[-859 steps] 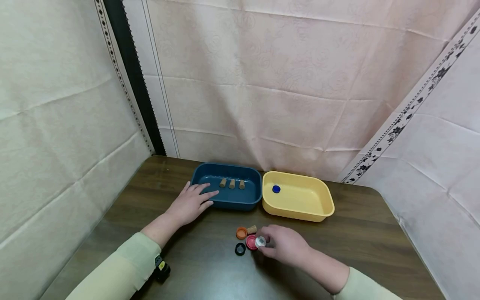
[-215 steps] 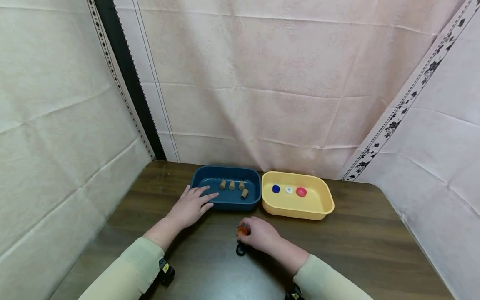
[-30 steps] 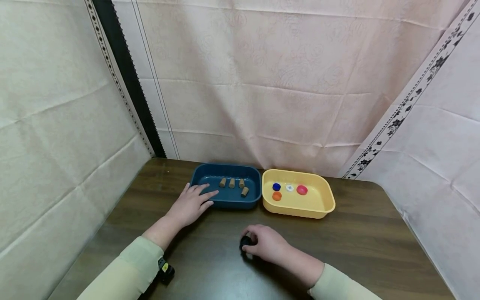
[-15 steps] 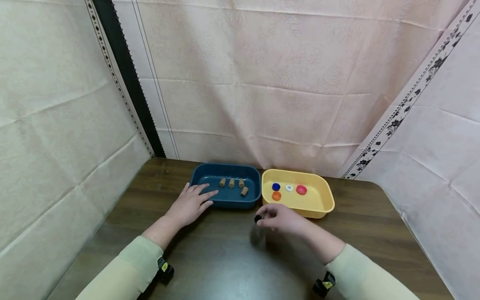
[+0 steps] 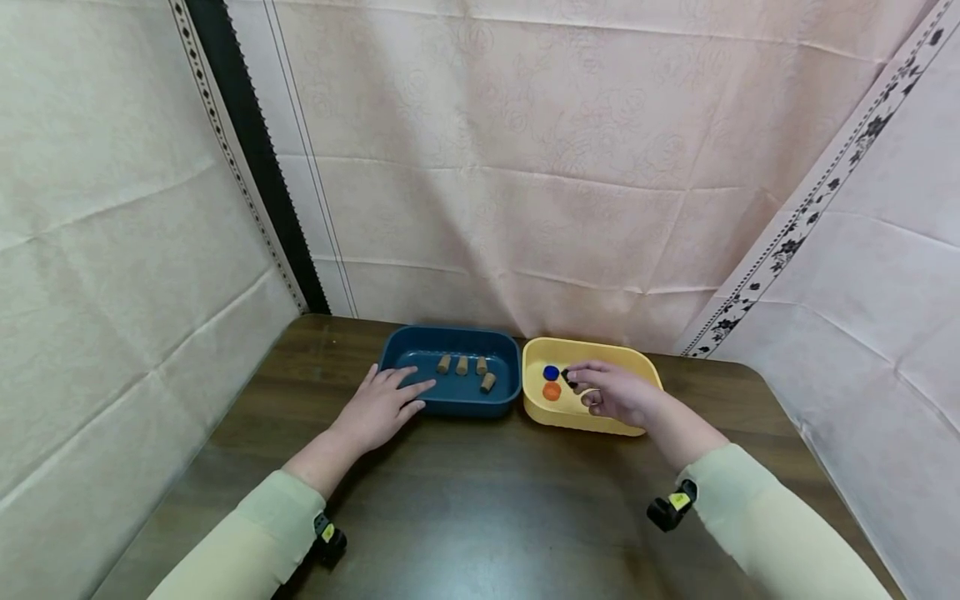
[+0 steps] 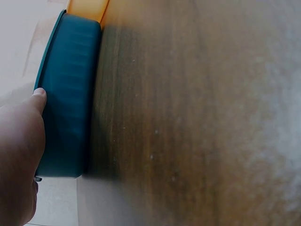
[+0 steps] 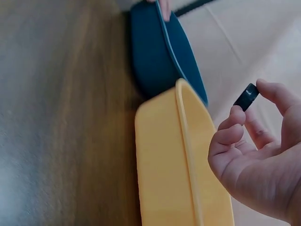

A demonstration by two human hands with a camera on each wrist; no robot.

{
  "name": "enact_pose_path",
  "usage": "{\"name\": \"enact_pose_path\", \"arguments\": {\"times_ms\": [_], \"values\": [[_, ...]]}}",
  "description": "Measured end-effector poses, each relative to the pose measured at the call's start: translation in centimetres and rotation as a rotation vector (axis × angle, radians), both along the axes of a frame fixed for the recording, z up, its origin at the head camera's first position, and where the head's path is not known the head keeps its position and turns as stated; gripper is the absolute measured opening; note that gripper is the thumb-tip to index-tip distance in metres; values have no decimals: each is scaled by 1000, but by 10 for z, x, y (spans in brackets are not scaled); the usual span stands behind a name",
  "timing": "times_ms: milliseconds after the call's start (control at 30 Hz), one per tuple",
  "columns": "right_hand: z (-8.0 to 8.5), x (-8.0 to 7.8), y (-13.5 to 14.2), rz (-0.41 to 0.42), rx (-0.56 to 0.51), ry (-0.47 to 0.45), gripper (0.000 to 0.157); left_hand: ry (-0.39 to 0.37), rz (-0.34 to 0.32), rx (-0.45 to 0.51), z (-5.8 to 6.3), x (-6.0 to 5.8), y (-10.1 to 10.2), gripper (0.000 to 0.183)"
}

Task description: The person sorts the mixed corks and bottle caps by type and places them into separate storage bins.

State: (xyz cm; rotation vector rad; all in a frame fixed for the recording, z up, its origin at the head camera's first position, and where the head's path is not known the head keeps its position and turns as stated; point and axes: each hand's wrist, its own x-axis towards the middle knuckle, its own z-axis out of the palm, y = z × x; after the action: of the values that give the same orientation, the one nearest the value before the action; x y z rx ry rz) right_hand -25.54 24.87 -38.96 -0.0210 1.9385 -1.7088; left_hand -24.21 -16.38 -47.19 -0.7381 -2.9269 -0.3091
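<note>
Over the yellow tray [image 5: 592,422], my right hand [image 5: 618,393] pinches a black bottle cap [image 7: 246,97] between thumb and fingertips. A blue cap [image 5: 551,372] and an orange cap [image 5: 551,391] lie in that tray, left of the hand; the hand covers the tray's middle. My left hand [image 5: 381,408] rests on the near left rim of the dark blue tray [image 5: 450,408], its fingers spread and reaching inside. Several corks lie in the blue tray, three in a row at the back and one cork [image 5: 488,382] nearer the front.
The two trays stand side by side at the back of the brown wooden table [image 5: 480,500]. Behind them hangs a pale patterned cloth [image 5: 525,183], and more cloth hangs at both sides. Each wrist wears a small black camera [image 5: 666,510].
My right hand has lifted the black cap off the table and carried it back and right, over the yellow tray. Earlier, the caps and a cork lay on the table. My left hand has stayed put.
</note>
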Motion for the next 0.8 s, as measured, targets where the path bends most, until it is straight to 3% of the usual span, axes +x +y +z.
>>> {"name": "enact_pose_path", "arguments": {"times_ms": [233, 467, 633, 800], "values": [[-8, -17, 12, -40, 52, 46, 27, -2, 4, -4, 0, -1, 0, 48], [-20, -27, 13, -18, 472, 284, 35, 0, 8, 8, 1, 1, 0, 48], [-34, -37, 15, -4, 707, 380, 28, 10, 3, 17, 3, 3, 0, 49], [-45, -42, 9, 17, 860, 428, 26, 1, 7, 12, 3, 3, 1, 49]]}}
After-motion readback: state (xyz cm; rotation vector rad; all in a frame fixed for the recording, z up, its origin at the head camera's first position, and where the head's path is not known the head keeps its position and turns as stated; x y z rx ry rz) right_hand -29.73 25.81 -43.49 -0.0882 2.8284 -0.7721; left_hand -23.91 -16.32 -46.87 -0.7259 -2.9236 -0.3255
